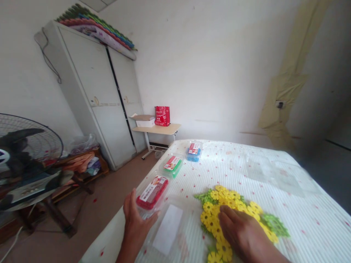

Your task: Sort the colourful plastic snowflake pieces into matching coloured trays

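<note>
My left hand (138, 223) is at the near end of a clear plastic box with red contents (152, 193). Its thumb and fingers are spread apart; whether they touch the box is hard to tell. Beside the thumb lies a clear plastic container with a white label (168, 230). My right hand (242, 230) is over a pile of yellow flower-shaped pieces (212, 221), fingers pressed together and bent down into them. The fingertips are hidden among the flowers. Green leaf-like pieces (274, 223) stick out around the pile.
Farther along the table's left edge stand clear boxes with green contents (172, 166) and blue contents (194, 151). Clear empty trays (286, 177) lie at the right. Beyond are a small table (157, 129) with a red bag (162, 116), a cabinet (93, 84) and a fan (27, 142).
</note>
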### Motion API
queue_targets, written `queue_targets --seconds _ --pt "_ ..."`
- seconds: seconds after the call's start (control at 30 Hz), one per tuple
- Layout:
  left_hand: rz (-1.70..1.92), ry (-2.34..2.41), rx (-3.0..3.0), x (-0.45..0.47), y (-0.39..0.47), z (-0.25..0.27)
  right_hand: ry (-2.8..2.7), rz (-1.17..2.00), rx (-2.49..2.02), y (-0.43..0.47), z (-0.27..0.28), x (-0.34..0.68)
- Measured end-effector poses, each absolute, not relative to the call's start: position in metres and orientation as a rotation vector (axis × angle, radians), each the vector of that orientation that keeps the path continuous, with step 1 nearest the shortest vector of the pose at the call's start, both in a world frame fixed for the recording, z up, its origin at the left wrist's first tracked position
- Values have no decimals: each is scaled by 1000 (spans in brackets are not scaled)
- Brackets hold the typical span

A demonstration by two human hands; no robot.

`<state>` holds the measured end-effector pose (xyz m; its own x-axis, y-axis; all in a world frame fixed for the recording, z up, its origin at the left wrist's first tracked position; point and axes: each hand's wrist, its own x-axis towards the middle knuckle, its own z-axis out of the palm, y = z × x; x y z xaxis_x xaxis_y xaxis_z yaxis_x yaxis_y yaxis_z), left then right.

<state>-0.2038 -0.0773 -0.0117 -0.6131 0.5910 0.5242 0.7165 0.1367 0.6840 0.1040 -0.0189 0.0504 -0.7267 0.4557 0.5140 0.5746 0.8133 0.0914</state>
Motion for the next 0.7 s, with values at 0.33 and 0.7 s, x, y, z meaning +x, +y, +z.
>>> queue_targets --seconds 0.33,0.7 --pt "-1379 -2349 -1266 -207 -70 -17 -2451 -359 -913 -13 40 155" --pt "-1402 -2275 -1267 -211 -78 -13 -2450 -343 -909 -9 38 150"
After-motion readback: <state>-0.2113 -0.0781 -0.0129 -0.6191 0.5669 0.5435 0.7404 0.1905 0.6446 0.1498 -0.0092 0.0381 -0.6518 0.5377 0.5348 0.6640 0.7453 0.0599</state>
